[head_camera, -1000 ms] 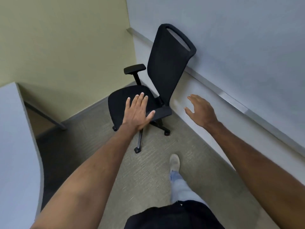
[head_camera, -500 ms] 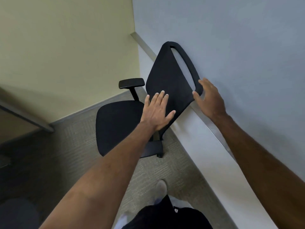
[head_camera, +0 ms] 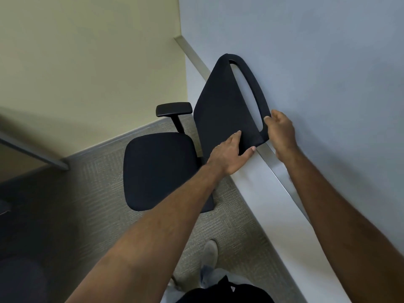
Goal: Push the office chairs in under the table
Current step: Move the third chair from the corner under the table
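Observation:
A black office chair (head_camera: 159,169) stands in the room's corner, its backrest (head_camera: 225,108) leaning against the pale blue wall on the right. My left hand (head_camera: 229,155) clasps the near lower edge of the backrest, thumb on one side and fingers on the other. My right hand (head_camera: 281,133) grips the backrest's frame loop at its near end, next to the wall. One armrest (head_camera: 173,108) shows behind the seat; the wheel base is hidden under the seat.
A white ledge with a metal strip (head_camera: 269,193) runs along the right wall. A yellow-green wall (head_camera: 87,62) closes the far side. Grey carpet (head_camera: 87,204) covers the floor. A table leg (head_camera: 32,153) shows at the left. My shoe (head_camera: 211,251) stands below the chair.
I have stepped closer to the chair. Both hands went from reaching in the air to resting flat on the backrest and now close around its near edge and frame.

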`<state>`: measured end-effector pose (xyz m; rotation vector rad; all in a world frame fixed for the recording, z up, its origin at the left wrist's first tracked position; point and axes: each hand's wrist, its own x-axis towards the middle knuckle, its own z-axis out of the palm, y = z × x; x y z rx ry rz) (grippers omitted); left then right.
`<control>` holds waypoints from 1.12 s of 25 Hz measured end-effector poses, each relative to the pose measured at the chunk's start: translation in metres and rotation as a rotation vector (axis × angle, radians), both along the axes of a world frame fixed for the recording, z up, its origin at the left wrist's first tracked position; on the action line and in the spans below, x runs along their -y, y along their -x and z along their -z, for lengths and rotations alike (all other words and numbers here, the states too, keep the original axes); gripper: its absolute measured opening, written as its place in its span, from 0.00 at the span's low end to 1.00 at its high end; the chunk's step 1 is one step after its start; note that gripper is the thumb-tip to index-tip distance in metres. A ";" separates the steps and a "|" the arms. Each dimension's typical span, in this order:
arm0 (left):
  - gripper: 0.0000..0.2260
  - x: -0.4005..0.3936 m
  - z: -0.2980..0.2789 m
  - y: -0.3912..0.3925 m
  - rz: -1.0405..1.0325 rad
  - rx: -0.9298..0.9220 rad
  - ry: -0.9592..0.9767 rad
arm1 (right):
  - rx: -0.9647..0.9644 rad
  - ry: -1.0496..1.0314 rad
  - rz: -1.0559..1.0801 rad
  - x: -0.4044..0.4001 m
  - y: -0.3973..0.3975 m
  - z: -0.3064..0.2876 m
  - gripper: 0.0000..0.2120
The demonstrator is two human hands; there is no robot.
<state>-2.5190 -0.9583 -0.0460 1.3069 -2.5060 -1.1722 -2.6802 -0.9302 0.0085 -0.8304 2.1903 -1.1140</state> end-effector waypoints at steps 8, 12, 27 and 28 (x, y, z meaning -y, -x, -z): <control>0.37 0.004 0.000 -0.003 -0.056 -0.082 -0.145 | 0.007 -0.046 0.043 -0.027 0.002 0.005 0.10; 0.41 0.006 -0.002 -0.004 -0.075 -0.064 -0.142 | 0.055 -0.023 0.099 -0.056 -0.014 -0.003 0.15; 0.52 -0.037 -0.021 -0.044 0.048 0.136 -0.103 | -0.359 -0.013 -0.030 -0.106 -0.067 0.013 0.17; 0.52 -0.041 -0.020 -0.055 0.063 0.142 -0.097 | -0.451 0.004 -0.105 -0.105 -0.070 0.017 0.15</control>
